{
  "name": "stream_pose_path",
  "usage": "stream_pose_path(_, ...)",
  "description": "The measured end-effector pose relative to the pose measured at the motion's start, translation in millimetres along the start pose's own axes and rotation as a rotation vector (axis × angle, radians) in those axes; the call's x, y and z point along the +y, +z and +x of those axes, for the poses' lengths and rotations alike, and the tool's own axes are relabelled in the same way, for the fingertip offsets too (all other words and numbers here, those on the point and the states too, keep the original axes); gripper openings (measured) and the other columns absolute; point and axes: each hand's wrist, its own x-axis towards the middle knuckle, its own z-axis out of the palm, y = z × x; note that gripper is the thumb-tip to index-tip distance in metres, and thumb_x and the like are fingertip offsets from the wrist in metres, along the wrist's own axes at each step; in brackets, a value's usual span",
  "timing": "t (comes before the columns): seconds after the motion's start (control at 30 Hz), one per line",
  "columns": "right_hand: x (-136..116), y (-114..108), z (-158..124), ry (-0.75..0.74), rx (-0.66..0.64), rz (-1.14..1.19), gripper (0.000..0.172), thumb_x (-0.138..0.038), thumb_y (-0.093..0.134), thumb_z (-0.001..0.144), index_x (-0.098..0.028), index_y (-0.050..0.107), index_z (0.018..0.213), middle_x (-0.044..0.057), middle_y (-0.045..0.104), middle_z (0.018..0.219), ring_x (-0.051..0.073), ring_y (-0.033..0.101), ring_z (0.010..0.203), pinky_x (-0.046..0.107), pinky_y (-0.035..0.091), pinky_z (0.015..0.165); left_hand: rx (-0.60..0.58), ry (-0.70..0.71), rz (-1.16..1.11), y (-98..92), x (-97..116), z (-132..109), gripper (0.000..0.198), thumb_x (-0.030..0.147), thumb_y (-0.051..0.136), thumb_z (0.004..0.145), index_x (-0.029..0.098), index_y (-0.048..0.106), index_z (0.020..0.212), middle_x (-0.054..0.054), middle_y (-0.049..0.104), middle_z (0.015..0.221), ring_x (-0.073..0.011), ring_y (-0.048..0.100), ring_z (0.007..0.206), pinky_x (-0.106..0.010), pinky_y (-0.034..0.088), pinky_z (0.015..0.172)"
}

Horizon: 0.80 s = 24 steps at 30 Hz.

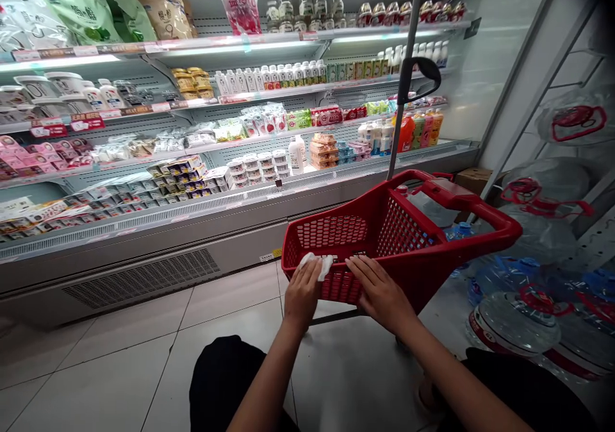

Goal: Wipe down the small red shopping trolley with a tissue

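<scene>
A red plastic shopping basket (pixel 413 227) stands on the tiled floor in front of me, its grey pull handle (pixel 406 73) rising up. My left hand (pixel 302 291) presses a white cloth (pixel 321 264) against the basket's near rim, fingers closed on the cloth. My right hand (pixel 379 291) lies flat on the basket's meshed side, fingers stretched out, holding nothing. My knees in dark trousers show at the bottom.
An open refrigerated shelf unit (pixel 192 131) with dairy packs, bottles and cartons runs along the left and back. Several large water jugs with red handles (pixel 523 323) lie at the right. A cardboard box (pixel 473 179) sits behind the basket.
</scene>
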Motion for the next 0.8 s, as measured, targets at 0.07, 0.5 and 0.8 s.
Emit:
stream_pose_path(0.07, 7.0, -4.9, -2.8, 0.001, -0.006, 0.033, 0.095, -0.004, 0.047, 0.083, -0.026, 0.014, 0.169, 0.005, 0.042, 0.166, 0.027, 0.033, 0.155, 0.054, 0.035, 0.127, -0.013, -0.066, 0.039, -9.2, -27.7, -9.8, 0.063, 0.006, 0.042, 0.098, 0.021, 0.043, 0.159, -0.009, 0.06, 0.152, -0.0235, 0.057, 0.141, -0.044, 0.046, 0.12)
stream_pose_path(0.5, 23.3, -11.9, 2.5, 0.014, -0.005, 0.097, 0.086, -0.012, 0.05, 0.087, -0.027, 0.023, 0.167, 0.005, 0.046, 0.161, 0.028, 0.034, 0.154, 0.055, 0.036, 0.126, 0.077, -0.579, -0.131, -7.7, -57.2, -78.6, 0.043, 0.03, 0.034, 0.111, 0.024, 0.057, 0.147, -0.009, 0.072, 0.135, -0.026, 0.07, 0.125, -0.042, 0.065, 0.091)
stream_pose_path(0.8, 32.2, -8.2, -3.4, 0.001, 0.014, 0.114, 0.086, -0.012, 0.05, 0.086, -0.028, 0.023, 0.167, 0.005, 0.048, 0.159, 0.028, 0.038, 0.152, 0.056, 0.037, 0.126, 0.144, -0.238, -0.168, -18.5, -22.8, -7.8, 0.05, 0.02, 0.041, 0.108, 0.026, 0.045, 0.157, -0.007, 0.061, 0.151, -0.023, 0.056, 0.142, -0.047, 0.049, 0.119)
